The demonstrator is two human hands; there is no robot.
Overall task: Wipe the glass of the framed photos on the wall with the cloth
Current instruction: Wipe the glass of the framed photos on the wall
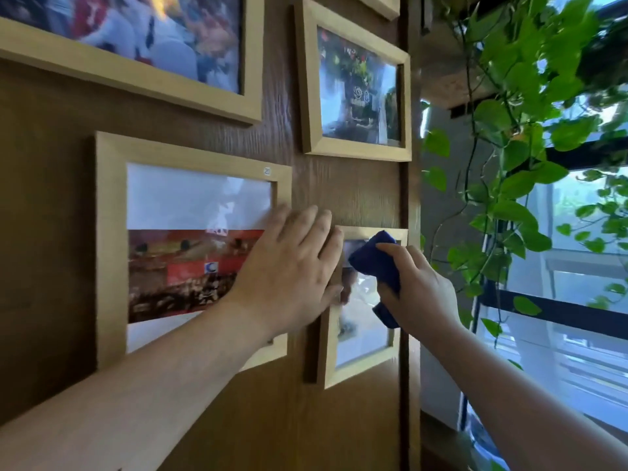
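The fingers (pixel 396 248) of the right hand (pixel 423 290) were curled tight around a bunched blue cloth (pixel 377 263), pressing it to the upper part of the glass of the small lower-right frame (pixel 362 365). The left hand (pixel 289 270) lay flat and spread, gripping nothing, its fingers (pixel 312 222) resting across the wood-panelled wall (pixel 346 192) and the small frame's left edge, with the heel of the palm over the right edge of the large lower-left frame (pixel 108 249). It appeared to be steadying the small frame.

Further out, two more frames hung above: an upper-right frame (pixel 307 96) and a large upper-left frame (pixel 253 79). A trailing green plant (pixel 503 137) hung to the right, beside a bright window (pixel 577 334).

The main risk, in my judgement, was the small frame itself: it already sat tilted, so a hard sideways stroke could swing it further or lift it off its hanger if the left hand eased off. The bare palm could also smear the large frame's glass. Whether the other frames had been wiped could not be told.
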